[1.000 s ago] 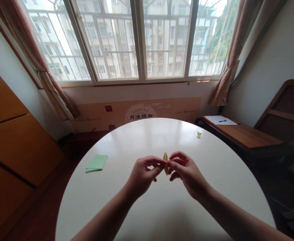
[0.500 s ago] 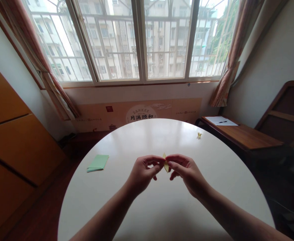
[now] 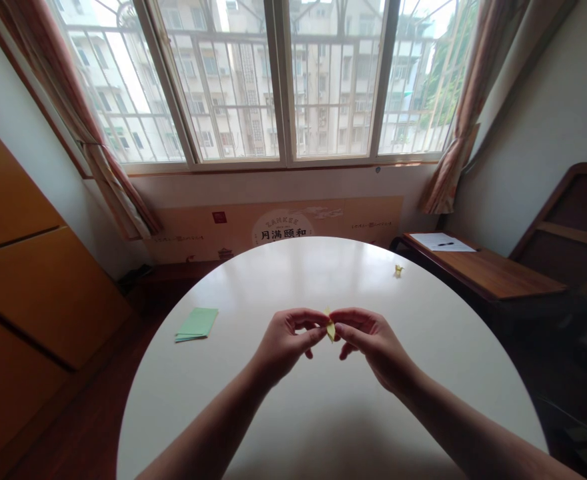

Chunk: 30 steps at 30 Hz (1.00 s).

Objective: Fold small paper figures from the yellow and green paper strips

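Note:
A small folded yellow paper piece (image 3: 330,329) is held above the middle of the round white table (image 3: 323,413). My left hand (image 3: 286,343) pinches its left side with thumb and forefinger. My right hand (image 3: 368,340) pinches its right side in the same way. Both hands' fingertips nearly meet over the paper, and most of it is hidden between them.
A stack of green paper sheets (image 3: 196,324) lies at the table's left edge. A tiny folded yellow paper figure (image 3: 398,269) sits at the far right of the table. A wooden side desk (image 3: 483,267) with a sheet and pen stands to the right, a wooden cabinet (image 3: 28,280) to the left.
The yellow paper has tilted and sunk between my fingertips, so less of it shows. My hands have closed in on it slightly.

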Motion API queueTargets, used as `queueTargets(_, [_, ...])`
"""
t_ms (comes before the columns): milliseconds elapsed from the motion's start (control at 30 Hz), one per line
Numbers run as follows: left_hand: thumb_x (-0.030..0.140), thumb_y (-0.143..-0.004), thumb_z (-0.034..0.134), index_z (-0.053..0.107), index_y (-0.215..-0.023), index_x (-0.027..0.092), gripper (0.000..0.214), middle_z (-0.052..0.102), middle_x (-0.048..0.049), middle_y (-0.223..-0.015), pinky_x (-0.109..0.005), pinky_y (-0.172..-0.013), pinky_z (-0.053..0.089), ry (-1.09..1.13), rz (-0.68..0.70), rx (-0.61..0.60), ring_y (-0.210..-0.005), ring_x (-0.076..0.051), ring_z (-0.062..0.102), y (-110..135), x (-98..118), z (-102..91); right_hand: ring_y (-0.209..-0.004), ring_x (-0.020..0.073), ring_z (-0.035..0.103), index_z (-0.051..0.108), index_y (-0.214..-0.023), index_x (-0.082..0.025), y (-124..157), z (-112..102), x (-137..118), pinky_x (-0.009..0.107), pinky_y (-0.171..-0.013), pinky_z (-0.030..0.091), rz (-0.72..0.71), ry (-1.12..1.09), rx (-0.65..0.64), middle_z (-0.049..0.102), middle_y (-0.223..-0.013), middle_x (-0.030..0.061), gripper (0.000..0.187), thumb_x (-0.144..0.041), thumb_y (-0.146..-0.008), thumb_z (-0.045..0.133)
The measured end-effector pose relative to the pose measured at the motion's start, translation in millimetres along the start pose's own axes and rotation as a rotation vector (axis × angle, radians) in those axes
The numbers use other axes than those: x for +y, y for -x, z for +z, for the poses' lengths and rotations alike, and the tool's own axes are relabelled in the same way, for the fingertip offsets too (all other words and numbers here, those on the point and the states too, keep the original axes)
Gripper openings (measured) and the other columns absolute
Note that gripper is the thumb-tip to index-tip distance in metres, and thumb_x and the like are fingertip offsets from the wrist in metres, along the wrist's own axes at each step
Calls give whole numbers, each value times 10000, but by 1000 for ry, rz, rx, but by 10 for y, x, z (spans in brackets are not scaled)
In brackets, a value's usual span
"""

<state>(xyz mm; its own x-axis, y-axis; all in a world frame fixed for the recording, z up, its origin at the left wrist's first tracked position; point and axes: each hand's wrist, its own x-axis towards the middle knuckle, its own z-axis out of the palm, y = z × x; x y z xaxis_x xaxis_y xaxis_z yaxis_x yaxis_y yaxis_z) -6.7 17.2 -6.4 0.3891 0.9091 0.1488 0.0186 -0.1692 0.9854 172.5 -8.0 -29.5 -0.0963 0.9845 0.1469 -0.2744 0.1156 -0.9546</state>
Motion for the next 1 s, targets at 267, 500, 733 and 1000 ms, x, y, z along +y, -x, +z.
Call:
queueTargets(267, [277,-746,747,751,-880,103,219,699,-66,-743,-214,-452,498,4,3,-5,-623,-143,580,-6,-23,-4,-718,205,641,764,-910,-179,6,13,17,286,-508,546,-53,72,12,721,-765,64,273,-404,-760,797])
queueTargets(500, [292,-729,763,757,-896,97,257,712,-83,-776,-218,-454,494,6,-1,-10,-645,-155,593,-11,-15,-8,-722,215,651,762,-918,-178,-18,15,50,296,-497,562,-125,133,22,723,-792,73,292,-429,-771,784])
queueTargets(733, [284,-708,772,760,-874,103,246,718,-83,-779,-222,-451,488,16,12,4,-647,-159,594,-8,1,1,-722,225,663,781,-943,-180,-21,-5,54,317,-514,576,-143,156,20,741,-795,82,302,-419,-759,799])
queueTargets(1000, [251,-704,764,761,-860,109,211,701,-58,-733,-218,-457,485,69,2,-1,-608,-134,567,4,-8,-1,-726,233,677,789,-948,-189,-23,-26,59,325,-523,577,-182,184,5,757,-823,87,265,-383,-768,801])
